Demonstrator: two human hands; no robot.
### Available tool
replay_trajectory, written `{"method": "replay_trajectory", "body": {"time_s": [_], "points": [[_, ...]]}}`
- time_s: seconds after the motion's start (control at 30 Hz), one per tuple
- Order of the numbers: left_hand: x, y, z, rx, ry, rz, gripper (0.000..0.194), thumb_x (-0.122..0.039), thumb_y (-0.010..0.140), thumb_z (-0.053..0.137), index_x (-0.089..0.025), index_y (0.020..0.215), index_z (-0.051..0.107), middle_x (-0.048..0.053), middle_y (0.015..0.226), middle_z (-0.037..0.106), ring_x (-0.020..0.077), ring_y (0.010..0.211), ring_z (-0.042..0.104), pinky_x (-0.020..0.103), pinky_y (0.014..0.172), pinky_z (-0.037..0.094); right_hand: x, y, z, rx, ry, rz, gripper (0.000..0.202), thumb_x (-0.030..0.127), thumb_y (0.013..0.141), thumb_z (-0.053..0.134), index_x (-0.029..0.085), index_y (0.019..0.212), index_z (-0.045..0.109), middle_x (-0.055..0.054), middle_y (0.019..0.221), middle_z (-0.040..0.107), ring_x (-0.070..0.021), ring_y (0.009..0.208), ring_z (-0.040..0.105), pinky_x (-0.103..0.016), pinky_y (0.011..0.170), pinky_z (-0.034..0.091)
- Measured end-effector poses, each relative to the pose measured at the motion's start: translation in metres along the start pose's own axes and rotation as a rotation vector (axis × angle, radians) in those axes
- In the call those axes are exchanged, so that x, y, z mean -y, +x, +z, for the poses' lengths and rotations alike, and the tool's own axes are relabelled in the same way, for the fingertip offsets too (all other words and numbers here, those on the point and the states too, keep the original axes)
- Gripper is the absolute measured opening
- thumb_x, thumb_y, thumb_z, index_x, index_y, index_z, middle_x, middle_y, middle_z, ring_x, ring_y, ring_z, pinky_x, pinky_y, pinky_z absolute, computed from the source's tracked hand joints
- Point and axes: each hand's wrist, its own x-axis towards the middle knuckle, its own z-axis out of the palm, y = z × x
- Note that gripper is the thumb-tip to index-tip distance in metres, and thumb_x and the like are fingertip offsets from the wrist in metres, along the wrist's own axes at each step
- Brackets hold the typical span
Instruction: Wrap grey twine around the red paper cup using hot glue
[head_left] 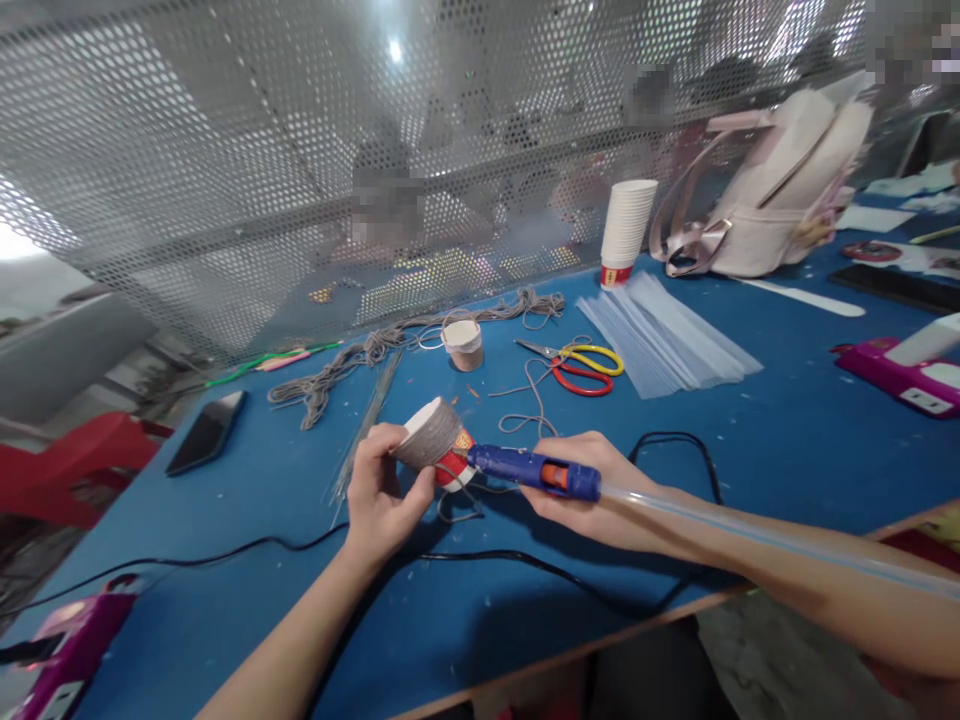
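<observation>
My left hand point(386, 500) is closed round a small paper cup point(431, 440), tilted on its side above the table. Grey cord is wound about the cup's upper part, while red and white paper shows lower down. My right hand point(592, 490) grips a blue hot glue gun point(525, 468) with a long clear glue stick running out of its back. Its nozzle meets the cup at the edge of the winding; whether it touches cannot be told. A loose tail of grey cord point(459, 518) hangs below the cup.
Behind the cup lie scissors point(581, 365), a wrapped small cup point(463, 345) and bundled grey cord point(382, 345). Stacked paper cups point(627, 230), clear plastic strips point(667, 335) and a backpack point(765, 200) stand farther right. A black cable point(517, 556) crosses the front; a phone point(208, 432) lies left.
</observation>
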Motion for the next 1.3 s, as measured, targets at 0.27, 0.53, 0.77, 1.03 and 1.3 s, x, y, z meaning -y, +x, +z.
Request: {"method": "replay_trajectory", "body": {"time_s": [0.27, 0.53, 0.77, 1.03, 1.3], "points": [[0.002, -0.003, -0.002, -0.003, 0.026, -0.034, 0.027, -0.023, 0.074, 0.067, -0.024, 0.098, 0.055, 0.001, 0.083, 0.055, 0.0162, 0.075, 0.052, 0.030, 0.066, 0.045, 0.001, -0.002, 0.000, 0.003, 0.013, 0.023, 0.017, 0.019, 0.074, 0.061, 0.017, 0.062, 0.049, 0.006, 0.054, 0.046, -0.0055, 0.047, 0.037, -0.017, 0.048, 0.032], [0.000, -0.002, -0.004, 0.002, 0.049, -0.054, 0.026, -0.025, 0.074, 0.067, -0.024, 0.098, 0.054, 0.001, 0.085, 0.054, 0.0172, 0.079, 0.054, 0.031, 0.067, 0.047, 0.005, 0.001, -0.005, -0.017, 0.042, 0.084, 0.018, 0.018, 0.076, 0.059, 0.018, 0.061, 0.049, 0.006, 0.054, 0.047, -0.0059, 0.046, 0.037, -0.018, 0.048, 0.033], [-0.001, -0.002, -0.002, -0.005, 0.002, -0.051, 0.025, -0.028, 0.076, 0.067, -0.024, 0.097, 0.055, 0.002, 0.085, 0.055, 0.0169, 0.077, 0.054, 0.031, 0.067, 0.047, 0.003, -0.001, -0.002, 0.011, 0.010, -0.008, 0.018, 0.020, 0.073, 0.062, 0.017, 0.061, 0.049, 0.006, 0.055, 0.047, -0.0059, 0.048, 0.038, -0.018, 0.049, 0.032], [-0.003, 0.001, -0.005, 0.019, -0.002, -0.057, 0.025, -0.028, 0.077, 0.067, -0.024, 0.099, 0.055, 0.002, 0.086, 0.055, 0.0173, 0.080, 0.055, 0.030, 0.067, 0.048, 0.009, 0.002, -0.006, -0.024, 0.028, 0.085, 0.018, 0.019, 0.075, 0.058, 0.018, 0.059, 0.049, 0.006, 0.052, 0.045, -0.0063, 0.046, 0.035, -0.019, 0.049, 0.033], [-0.002, 0.000, -0.003, -0.003, -0.017, -0.069, 0.025, -0.031, 0.075, 0.068, -0.024, 0.096, 0.056, 0.002, 0.083, 0.055, 0.0168, 0.077, 0.055, 0.031, 0.066, 0.048, 0.003, 0.000, -0.003, -0.022, 0.030, 0.005, 0.017, 0.020, 0.074, 0.059, 0.018, 0.060, 0.049, 0.006, 0.052, 0.045, -0.0061, 0.046, 0.037, -0.018, 0.047, 0.032]]}}
